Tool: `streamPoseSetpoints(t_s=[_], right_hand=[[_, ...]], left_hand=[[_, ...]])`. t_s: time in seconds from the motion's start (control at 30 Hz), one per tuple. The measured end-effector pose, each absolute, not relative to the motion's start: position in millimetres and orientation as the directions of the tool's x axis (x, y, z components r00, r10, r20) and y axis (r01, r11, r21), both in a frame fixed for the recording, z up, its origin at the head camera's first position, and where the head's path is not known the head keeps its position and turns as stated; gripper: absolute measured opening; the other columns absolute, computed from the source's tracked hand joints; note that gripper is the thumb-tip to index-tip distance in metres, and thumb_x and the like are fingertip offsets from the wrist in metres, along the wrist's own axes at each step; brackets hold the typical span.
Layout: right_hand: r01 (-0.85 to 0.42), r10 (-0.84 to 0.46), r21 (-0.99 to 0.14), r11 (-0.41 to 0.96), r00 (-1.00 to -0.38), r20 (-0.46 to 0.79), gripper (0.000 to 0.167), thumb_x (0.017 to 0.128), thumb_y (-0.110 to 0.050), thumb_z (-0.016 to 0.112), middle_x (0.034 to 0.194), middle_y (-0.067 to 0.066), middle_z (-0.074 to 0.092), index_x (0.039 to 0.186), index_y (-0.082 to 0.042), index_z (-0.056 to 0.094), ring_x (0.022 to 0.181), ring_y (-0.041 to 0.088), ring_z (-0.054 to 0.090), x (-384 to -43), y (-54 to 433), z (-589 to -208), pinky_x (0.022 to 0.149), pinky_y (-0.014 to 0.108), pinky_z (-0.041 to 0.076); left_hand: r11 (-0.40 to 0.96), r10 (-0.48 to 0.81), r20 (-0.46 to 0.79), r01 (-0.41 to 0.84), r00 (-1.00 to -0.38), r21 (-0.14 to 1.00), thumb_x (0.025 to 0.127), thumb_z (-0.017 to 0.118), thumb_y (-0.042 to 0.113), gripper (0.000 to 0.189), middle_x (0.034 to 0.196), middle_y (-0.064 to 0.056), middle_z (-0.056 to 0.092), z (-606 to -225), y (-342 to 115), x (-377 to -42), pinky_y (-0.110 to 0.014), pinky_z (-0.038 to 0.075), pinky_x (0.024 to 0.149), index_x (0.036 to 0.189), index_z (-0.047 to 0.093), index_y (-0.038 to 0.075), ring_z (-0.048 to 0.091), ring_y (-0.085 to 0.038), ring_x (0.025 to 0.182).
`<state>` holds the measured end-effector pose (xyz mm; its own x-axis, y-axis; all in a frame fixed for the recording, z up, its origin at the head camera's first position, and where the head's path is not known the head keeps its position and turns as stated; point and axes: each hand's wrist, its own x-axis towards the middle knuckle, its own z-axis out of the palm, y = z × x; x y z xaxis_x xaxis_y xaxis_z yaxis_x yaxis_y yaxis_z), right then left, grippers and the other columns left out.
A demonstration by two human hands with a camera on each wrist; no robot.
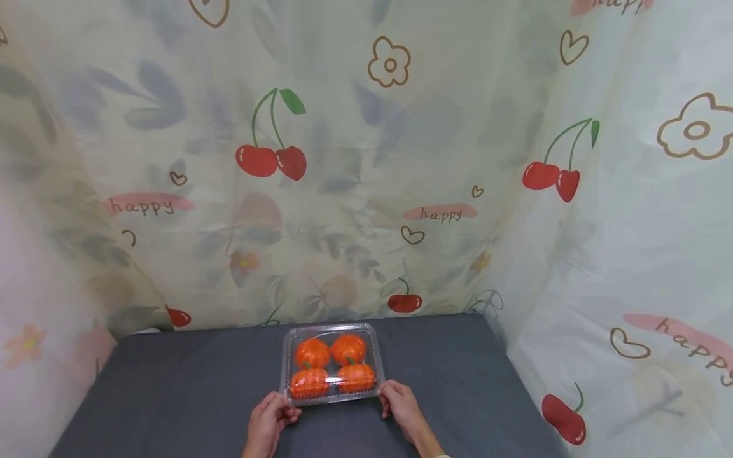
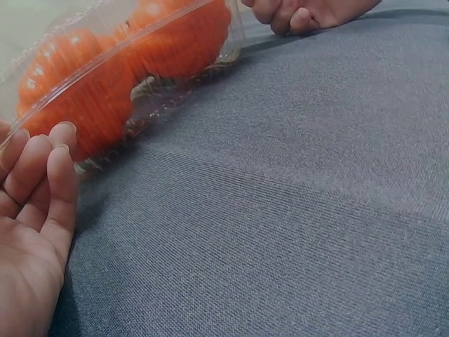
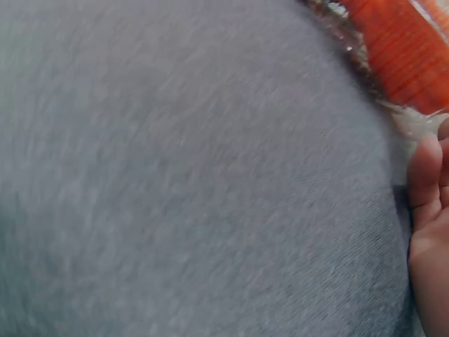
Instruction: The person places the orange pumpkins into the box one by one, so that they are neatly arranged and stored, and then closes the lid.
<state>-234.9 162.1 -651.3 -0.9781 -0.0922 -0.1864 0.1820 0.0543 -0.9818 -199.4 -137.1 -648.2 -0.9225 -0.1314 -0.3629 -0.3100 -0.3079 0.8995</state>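
Note:
A clear plastic clamshell box with its lid down lies on the dark grey cloth. Inside it are several small orange pumpkins with green stems, set in two rows. My left hand pinches the rim at the near left corner, its other fingers loosely curled beneath. At the near right corner my right hand holds the rim between thumb and curled fingers. Close up in the left wrist view, the left fingers are right at the lid's edge. Only part of the right hand shows in the right wrist view.
The grey cloth covers the table. A printed curtain with cherries, flowers and hearts hangs behind the table and along both sides. A small white object shows at the table's back left edge.

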Motion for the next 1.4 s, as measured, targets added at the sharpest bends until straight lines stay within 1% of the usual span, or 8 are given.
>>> streamPoseSetpoints(t_s=[0.2, 0.33, 0.47, 0.77, 0.93, 1.13, 1.3, 1.4], right_hand=[[0.212, -0.101, -0.977, -0.004, -0.972, -0.211, 0.023, 0.096, -0.012, 0.057, 0.068, -0.005, 0.054, 0.093, 0.011, 0.062, 0.057, 0.006, 0.050, -233.8, 165.9, -649.5, 0.054, 0.022, 0.051], [0.218, -0.116, -0.976, -0.027, -0.970, -0.214, 0.016, 0.095, -0.011, 0.060, 0.068, -0.006, 0.054, 0.090, 0.003, 0.064, 0.058, 0.005, 0.049, -232.3, 168.2, -647.8, 0.055, 0.021, 0.049], [0.225, -0.143, -0.973, -0.044, -0.966, -0.216, 0.017, 0.097, -0.014, 0.061, 0.068, -0.006, 0.052, 0.089, -0.001, 0.065, 0.059, 0.005, 0.047, -232.3, 168.9, -646.5, 0.055, 0.020, 0.046], [0.228, -0.183, -0.973, -0.042, -0.959, -0.217, 0.029, 0.102, -0.018, 0.058, 0.068, -0.004, 0.048, 0.097, 0.011, 0.062, 0.057, 0.008, 0.047, -234.2, 165.6, -646.8, 0.054, 0.021, 0.047], [0.234, -0.180, -0.972, 0.019, -0.956, -0.233, 0.028, 0.103, -0.021, 0.057, 0.069, -0.004, 0.049, 0.096, 0.006, 0.063, 0.057, 0.008, 0.047, -235.0, 165.6, -640.5, 0.054, 0.021, 0.047], [0.210, -0.122, -0.971, 0.117, -0.967, -0.224, 0.034, 0.102, -0.023, 0.057, 0.067, -0.005, 0.048, 0.103, 0.011, 0.062, 0.057, 0.009, 0.048, -238.1, 163.8, -631.6, 0.054, 0.023, 0.048], [0.159, -0.076, -0.958, 0.241, -0.980, -0.182, 0.035, 0.099, -0.024, 0.060, 0.063, -0.006, 0.049, 0.100, 0.011, 0.065, 0.055, 0.009, 0.048, -241.3, 165.5, -625.5, 0.052, 0.023, 0.048], [0.095, -0.087, -0.932, 0.349, -0.987, -0.133, 0.034, 0.099, -0.024, 0.060, 0.062, -0.005, 0.053, 0.097, 0.009, 0.067, 0.054, 0.008, 0.051, -244.9, 167.6, -621.1, 0.050, 0.023, 0.049]], left_hand=[[-0.306, -0.131, -0.355, -0.303, -0.926, 0.903, 0.094, 0.047, 0.005, 0.020, 0.068, -0.001, 0.059, -648.1, -135.2, -198.8, -0.029, 0.059, 0.068, 0.077, 0.058, 0.010, 0.068, -0.014, 0.071], [-0.304, -0.127, -0.364, -0.313, -0.923, 0.900, 0.094, 0.048, 0.005, 0.020, 0.068, -0.001, 0.060, -647.2, -135.2, -198.3, -0.028, 0.059, 0.068, 0.077, 0.058, 0.010, 0.068, -0.014, 0.071], [-0.308, -0.118, -0.354, -0.305, -0.928, 0.901, 0.096, 0.048, 0.005, 0.022, 0.068, -0.001, 0.060, -647.2, -138.0, -198.9, -0.028, 0.058, 0.068, 0.077, 0.058, 0.011, 0.068, -0.013, 0.071], [-0.284, -0.085, -0.397, -0.360, -0.914, 0.889, 0.099, 0.052, 0.009, 0.021, 0.064, 0.000, 0.057, -646.2, -150.0, -198.0, -0.027, 0.055, 0.059, 0.080, 0.061, 0.008, 0.065, -0.013, 0.062], [-0.207, -0.084, -0.416, -0.393, -0.905, 0.896, 0.097, 0.059, 0.013, 0.020, 0.060, 0.000, 0.058, -641.6, -156.0, -201.8, -0.026, 0.052, 0.053, 0.081, 0.066, 0.004, 0.064, -0.013, 0.056], [-0.131, -0.029, -0.444, -0.437, -0.896, 0.890, 0.097, 0.062, 0.021, 0.021, 0.062, 0.000, 0.061, -635.2, -158.1, -207.7, -0.027, 0.055, 0.054, 0.086, 0.067, 0.004, 0.067, -0.013, 0.057], [-0.030, -0.052, -0.387, -0.386, -0.920, 0.922, 0.096, 0.062, 0.020, 0.021, 0.065, -0.001, 0.063, -630.5, -152.3, -211.7, -0.027, 0.057, 0.055, 0.084, 0.065, 0.003, 0.068, -0.014, 0.059], [0.090, -0.098, -0.332, -0.340, -0.938, 0.936, 0.095, 0.061, 0.021, 0.022, 0.067, -0.001, 0.065, -624.2, -149.3, -214.0, -0.026, 0.054, 0.055, 0.084, 0.064, 0.002, 0.066, -0.013, 0.060]])
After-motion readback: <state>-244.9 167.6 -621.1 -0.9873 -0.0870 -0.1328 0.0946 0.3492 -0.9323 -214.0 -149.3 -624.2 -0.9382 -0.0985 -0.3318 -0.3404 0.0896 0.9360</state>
